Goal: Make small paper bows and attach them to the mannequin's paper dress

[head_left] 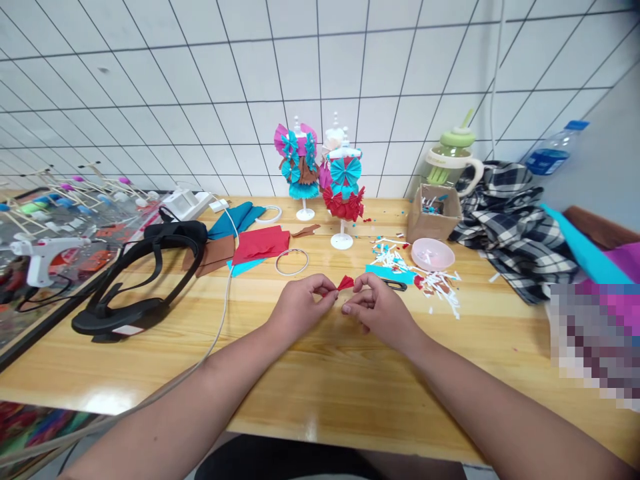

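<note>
Above the middle of the table, my left hand pinches a small fan-shaped piece of red crepe paper at its gathered end. Close beside it, my right hand has its fingers curled in, the thumb near the fingertips. Whatever may be between those fingers is too small to make out. Beyond my hands stands a small white dress form in red and blue pleated paper. A metal ring lies ahead of my left hand. Black-handled scissors and a blue paper strip lie just behind my right hand.
Red paper sheets, brown paper and a black headset lie left, with a white cable crossing the table. A pink bowl, a cardboard box, white scraps and checked cloth are right.
</note>
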`<state>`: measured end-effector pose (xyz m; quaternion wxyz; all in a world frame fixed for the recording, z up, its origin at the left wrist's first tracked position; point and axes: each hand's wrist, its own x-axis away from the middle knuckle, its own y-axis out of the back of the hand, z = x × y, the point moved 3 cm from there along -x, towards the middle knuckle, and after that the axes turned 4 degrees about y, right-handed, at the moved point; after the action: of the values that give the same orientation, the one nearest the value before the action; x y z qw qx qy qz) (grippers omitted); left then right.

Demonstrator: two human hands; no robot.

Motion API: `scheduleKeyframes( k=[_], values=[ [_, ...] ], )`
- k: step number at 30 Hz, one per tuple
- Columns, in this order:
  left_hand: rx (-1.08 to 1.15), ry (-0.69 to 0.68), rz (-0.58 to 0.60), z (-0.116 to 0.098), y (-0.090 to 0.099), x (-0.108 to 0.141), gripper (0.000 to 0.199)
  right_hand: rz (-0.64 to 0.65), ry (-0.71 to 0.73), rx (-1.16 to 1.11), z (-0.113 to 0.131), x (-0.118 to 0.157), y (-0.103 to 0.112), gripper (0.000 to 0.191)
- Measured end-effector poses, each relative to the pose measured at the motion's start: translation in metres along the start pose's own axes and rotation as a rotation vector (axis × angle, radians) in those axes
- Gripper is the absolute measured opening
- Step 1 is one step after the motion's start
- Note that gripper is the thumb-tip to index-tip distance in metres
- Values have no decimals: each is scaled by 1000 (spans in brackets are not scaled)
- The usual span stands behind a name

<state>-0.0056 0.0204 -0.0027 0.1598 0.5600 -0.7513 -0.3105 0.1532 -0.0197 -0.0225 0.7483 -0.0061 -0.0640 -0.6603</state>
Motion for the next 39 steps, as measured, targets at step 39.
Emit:
scheduleKeyframes(
  k=[39],
  values=[
    [293, 46, 84, -11, 2, 1, 11, -2, 27, -93, 4, 1, -3, 28]
  ],
)
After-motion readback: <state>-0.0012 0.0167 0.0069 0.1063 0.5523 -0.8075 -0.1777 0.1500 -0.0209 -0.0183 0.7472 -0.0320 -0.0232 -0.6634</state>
